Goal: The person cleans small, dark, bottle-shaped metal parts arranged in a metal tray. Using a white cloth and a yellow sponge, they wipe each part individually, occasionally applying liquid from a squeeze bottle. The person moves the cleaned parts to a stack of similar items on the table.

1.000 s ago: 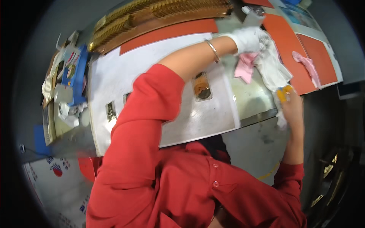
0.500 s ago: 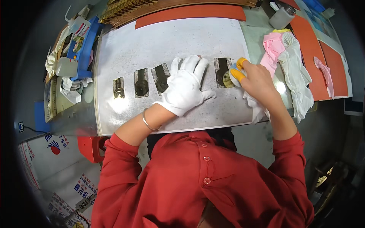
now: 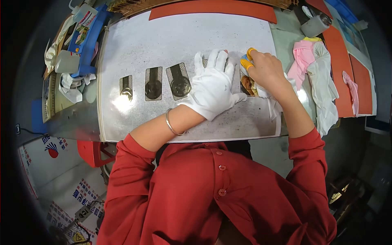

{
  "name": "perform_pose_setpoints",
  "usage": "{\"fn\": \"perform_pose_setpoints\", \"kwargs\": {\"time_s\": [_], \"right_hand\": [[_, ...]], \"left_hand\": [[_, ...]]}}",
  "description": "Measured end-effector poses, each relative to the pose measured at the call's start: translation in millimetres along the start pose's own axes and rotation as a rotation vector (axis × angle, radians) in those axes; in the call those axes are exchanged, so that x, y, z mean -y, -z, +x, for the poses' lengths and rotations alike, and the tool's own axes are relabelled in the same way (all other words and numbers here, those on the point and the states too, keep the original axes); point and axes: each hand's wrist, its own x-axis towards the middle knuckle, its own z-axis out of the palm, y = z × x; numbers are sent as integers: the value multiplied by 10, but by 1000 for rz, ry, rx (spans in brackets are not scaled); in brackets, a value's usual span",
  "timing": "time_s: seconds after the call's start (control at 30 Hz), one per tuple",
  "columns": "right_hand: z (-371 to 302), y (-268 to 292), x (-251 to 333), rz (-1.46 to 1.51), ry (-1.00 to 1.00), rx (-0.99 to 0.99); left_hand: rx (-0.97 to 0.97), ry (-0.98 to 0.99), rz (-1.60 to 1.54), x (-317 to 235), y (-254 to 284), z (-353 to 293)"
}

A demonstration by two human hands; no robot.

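Note:
My left hand [image 3: 212,85], in a white glove, lies with its fingers spread on the pale sheet [image 3: 163,118]. It covers most of one dark patterned plate [image 3: 205,63]. My right hand [image 3: 265,73], bare but for yellow finger cots, pinches a white cloth [image 3: 274,107] at the rightmost plate [image 3: 247,86]. The cloth's loose end hangs toward me, and something bluish shows at the fingertips. To the left of my gloved hand lie three more dark plates with round, watch-like shapes: a wide one [image 3: 178,81], a middle one [image 3: 153,85] and a small one [image 3: 126,87].
A blue tray [image 3: 89,49] with bottles and tissue stands at the left. Pink cloth [image 3: 301,61], white cloth [image 3: 322,90] and a capped bottle [image 3: 315,26] are at the right. An orange strip [image 3: 212,11] runs along the back. A red stool [image 3: 90,153] stands below left.
My left hand has shifted right and uncovered more of the wide plate. My right hand has moved up slightly, still with the cloth. The whole view has also shifted a little.

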Motion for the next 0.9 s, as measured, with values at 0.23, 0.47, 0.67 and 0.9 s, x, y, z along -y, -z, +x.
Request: {"fn": "perform_pose_setpoints", "kwargs": {"time_s": [0.23,0.47,0.67,0.9], "right_hand": [[21,-34,10,54,-76,-16],[-139,-73,59,31,-82,-27],[-286,-123,73,23,-103,-19],[-538,-175,114,35,-65,-87]], "left_hand": [[-39,-18,8,56,-72,36],[-25,-51,25,90,-114,40],[31,-129,97,112,-95,65],[121,-204,100,127,-70,110]]}}
